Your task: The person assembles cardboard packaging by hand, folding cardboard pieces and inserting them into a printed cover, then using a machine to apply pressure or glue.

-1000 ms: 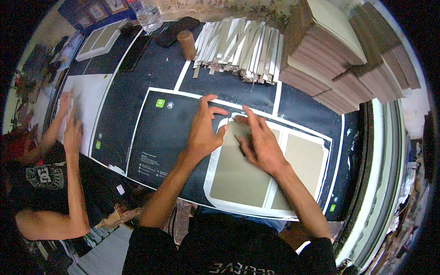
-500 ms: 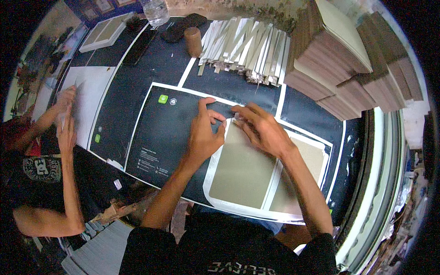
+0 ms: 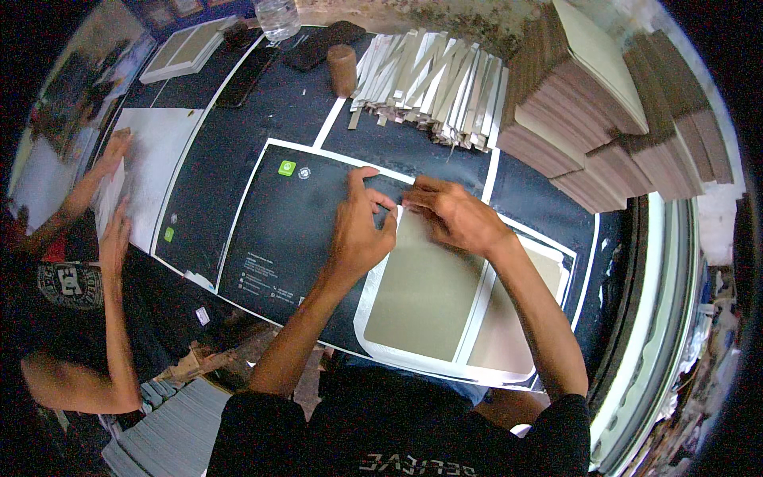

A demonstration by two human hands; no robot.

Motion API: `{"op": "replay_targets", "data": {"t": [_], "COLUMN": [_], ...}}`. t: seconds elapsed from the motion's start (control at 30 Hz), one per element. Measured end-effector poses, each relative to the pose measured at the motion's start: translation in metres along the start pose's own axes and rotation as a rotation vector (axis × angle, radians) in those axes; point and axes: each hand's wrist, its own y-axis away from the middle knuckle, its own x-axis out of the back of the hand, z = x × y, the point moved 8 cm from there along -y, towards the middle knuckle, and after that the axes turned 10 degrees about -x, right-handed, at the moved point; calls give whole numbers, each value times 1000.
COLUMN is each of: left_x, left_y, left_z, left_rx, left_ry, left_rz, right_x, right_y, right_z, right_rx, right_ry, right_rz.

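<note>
We note the left hand (image 3: pixel 359 230) has slid up the dark printed sheet (image 3: pixel 294 230), fingertips pinching at the grey board (image 3: pixel 425 290)'s top corner. The right hand (image 3: pixel 455 216) has left the board's face and pinches there too; work has moved to that corner.

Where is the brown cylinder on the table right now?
In the head view, the brown cylinder stands upright at the table's far edge, left of the pile of white strips and right of a dark flat case.
</note>
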Motion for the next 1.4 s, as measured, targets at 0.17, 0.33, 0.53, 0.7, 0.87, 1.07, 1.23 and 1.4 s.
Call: {"op": "replay_targets", "data": {"t": [0.17,0.33,0.53,0.7,0.87,1.07,1.23,1.4], "left_x": [-1,-2,-6,-19,-33,-38,-19,-21], "left_y": [3,10,17,27,28,38,36,28], "left_z": [17,22,39,30,37,38,45,46], "left_rx": [-83,-204,-317,-338,-347,-403,-326,-403], "left_ry": [-24,-57,-306,-606,-577,-635,-437,-562], "left_rz": [-73,-27,-85,-264,-411,-407,-229,-315], "right_x": [2,-9,-22,-21,-29,-26,-23,-24], "right_y": [11,17,36,58,76,72,74,74], "right_z": [-2,-9,-12,-9,-1,-1,-3,-2], "right_rx": [75,194,133,-39,-102,-244,-210,-201], "right_ry": [75,430,422,114,-68,-184,-146,-191], "right_rz": [79,32,113,226,487,478,487,475]}}
